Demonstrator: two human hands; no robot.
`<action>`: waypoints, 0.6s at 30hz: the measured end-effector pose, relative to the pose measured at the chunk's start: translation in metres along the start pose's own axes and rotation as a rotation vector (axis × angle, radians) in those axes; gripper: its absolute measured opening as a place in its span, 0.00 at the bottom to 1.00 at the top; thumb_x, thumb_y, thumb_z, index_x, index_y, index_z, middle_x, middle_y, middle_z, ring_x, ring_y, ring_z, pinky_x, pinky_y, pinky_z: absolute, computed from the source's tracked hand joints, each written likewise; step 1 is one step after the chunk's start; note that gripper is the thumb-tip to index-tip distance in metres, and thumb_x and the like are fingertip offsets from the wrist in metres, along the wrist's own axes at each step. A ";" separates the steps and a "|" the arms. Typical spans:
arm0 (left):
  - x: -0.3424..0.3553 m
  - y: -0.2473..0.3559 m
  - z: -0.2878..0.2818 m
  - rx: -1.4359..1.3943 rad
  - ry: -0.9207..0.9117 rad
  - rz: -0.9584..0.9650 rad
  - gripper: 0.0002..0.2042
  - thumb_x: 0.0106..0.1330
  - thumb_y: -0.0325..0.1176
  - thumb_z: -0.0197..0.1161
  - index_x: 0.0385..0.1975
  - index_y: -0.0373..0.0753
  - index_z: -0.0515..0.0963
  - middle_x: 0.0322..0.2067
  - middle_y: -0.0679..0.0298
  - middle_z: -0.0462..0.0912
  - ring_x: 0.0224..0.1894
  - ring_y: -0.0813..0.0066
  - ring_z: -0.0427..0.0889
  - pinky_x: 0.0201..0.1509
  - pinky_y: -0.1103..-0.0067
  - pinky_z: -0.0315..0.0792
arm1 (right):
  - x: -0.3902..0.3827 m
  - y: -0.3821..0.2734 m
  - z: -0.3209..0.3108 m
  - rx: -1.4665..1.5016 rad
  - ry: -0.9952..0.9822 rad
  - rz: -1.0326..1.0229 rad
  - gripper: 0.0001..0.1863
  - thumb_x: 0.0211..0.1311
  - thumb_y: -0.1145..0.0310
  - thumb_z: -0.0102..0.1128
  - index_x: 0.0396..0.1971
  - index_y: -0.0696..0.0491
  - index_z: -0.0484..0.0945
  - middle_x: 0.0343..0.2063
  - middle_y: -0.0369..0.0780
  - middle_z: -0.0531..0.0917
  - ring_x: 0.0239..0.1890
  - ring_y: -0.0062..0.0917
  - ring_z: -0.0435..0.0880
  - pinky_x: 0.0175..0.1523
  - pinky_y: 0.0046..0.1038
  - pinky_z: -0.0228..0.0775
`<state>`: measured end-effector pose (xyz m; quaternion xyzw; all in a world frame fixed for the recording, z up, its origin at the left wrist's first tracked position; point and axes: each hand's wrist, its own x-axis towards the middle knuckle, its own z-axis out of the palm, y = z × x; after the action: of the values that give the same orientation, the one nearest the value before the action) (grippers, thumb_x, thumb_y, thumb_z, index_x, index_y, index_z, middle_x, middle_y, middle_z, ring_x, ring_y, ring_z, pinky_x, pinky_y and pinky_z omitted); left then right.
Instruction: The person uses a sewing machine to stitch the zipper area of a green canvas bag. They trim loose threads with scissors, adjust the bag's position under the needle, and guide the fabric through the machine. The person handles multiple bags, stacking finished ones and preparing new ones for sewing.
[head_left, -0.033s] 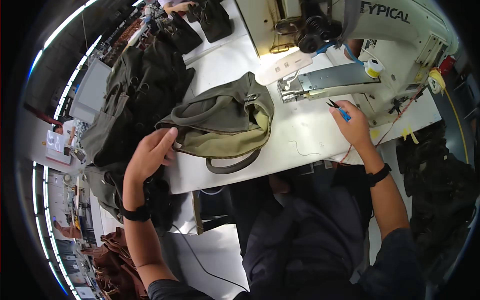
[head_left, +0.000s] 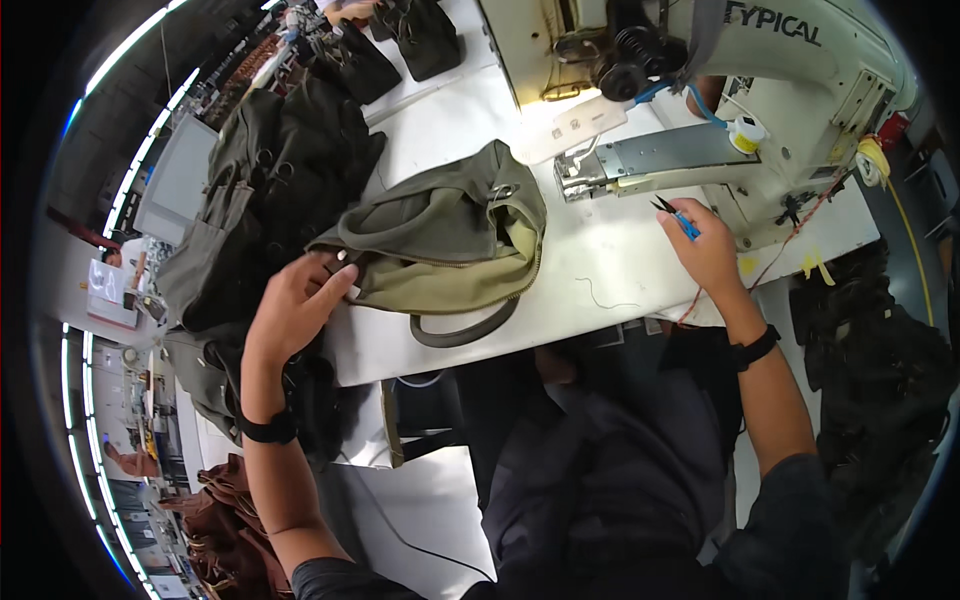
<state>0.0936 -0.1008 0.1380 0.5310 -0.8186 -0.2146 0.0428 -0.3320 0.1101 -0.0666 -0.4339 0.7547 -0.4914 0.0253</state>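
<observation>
An olive-green handbag point(head_left: 430, 225) lies on its side on the white table, its zipped mouth spread to show a lighter green lining point(head_left: 440, 287). One handle point(head_left: 465, 328) hangs at the near side. My left hand point(head_left: 295, 305) is closed on the bag's left end, with thumb and fingers at the zip's end and a small pale tip between them. My right hand point(head_left: 708, 250) is wrapped round blue-handled thread snips point(head_left: 686, 226), whose dark blades point up and left, apart from the bag. It stays near the sewing machine's base.
A sewing machine point(head_left: 800, 110) with a narrow arm bed point(head_left: 680, 152) stands at the back right. Dark bags point(head_left: 290, 170) are heaped to the left, brown ones point(head_left: 225, 530) lower left. A loose thread point(head_left: 605, 298) lies on the white table point(head_left: 590, 250). Dark fabric pieces point(head_left: 870, 390) lie at right.
My left hand has shifted slightly left, its fingers now curled over the bag's end. The bag has moved a little up and left. The right hand holds its place with the snips.
</observation>
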 end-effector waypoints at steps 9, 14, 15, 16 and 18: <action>0.033 0.033 0.034 0.661 0.697 0.729 0.35 0.49 0.26 0.77 0.62 0.41 0.73 0.64 0.55 0.73 0.67 0.50 0.71 0.66 0.64 0.69 | -0.001 0.001 0.004 -0.050 -0.013 0.038 0.17 0.65 0.57 0.70 0.44 0.55 0.85 0.32 0.45 0.88 0.33 0.36 0.88 0.42 0.33 0.78; 0.049 0.048 -0.003 0.210 0.344 0.445 0.09 0.68 0.34 0.68 0.35 0.34 0.85 0.28 0.63 0.86 0.34 0.73 0.85 0.42 0.72 0.78 | -0.001 -0.002 0.002 -0.060 -0.019 0.004 0.17 0.66 0.57 0.70 0.43 0.55 0.85 0.32 0.45 0.88 0.33 0.37 0.88 0.42 0.33 0.78; 0.049 0.049 -0.013 0.121 0.366 0.393 0.11 0.72 0.36 0.67 0.33 0.33 0.85 0.25 0.65 0.85 0.32 0.79 0.84 0.38 0.75 0.77 | -0.001 -0.002 0.001 -0.050 -0.026 0.037 0.17 0.66 0.57 0.70 0.43 0.55 0.85 0.32 0.45 0.88 0.33 0.37 0.88 0.43 0.33 0.78; 0.048 0.048 -0.025 -0.177 0.289 0.427 0.15 0.75 0.40 0.65 0.33 0.32 0.85 0.25 0.73 0.83 0.30 0.91 0.77 0.33 0.82 0.71 | -0.001 -0.003 0.001 -0.063 -0.015 0.011 0.16 0.66 0.58 0.70 0.43 0.55 0.85 0.32 0.45 0.88 0.34 0.37 0.88 0.43 0.33 0.79; 0.051 0.042 -0.036 -0.332 0.134 0.375 0.16 0.74 0.41 0.67 0.31 0.32 0.85 0.26 0.74 0.83 0.28 0.90 0.75 0.32 0.84 0.70 | -0.001 -0.004 0.001 -0.082 -0.011 0.010 0.16 0.66 0.58 0.70 0.43 0.56 0.85 0.33 0.46 0.88 0.35 0.37 0.88 0.43 0.33 0.79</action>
<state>0.0467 -0.1428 0.1795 0.3687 -0.8517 -0.2987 0.2226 -0.3287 0.1094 -0.0640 -0.4334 0.7761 -0.4578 0.0140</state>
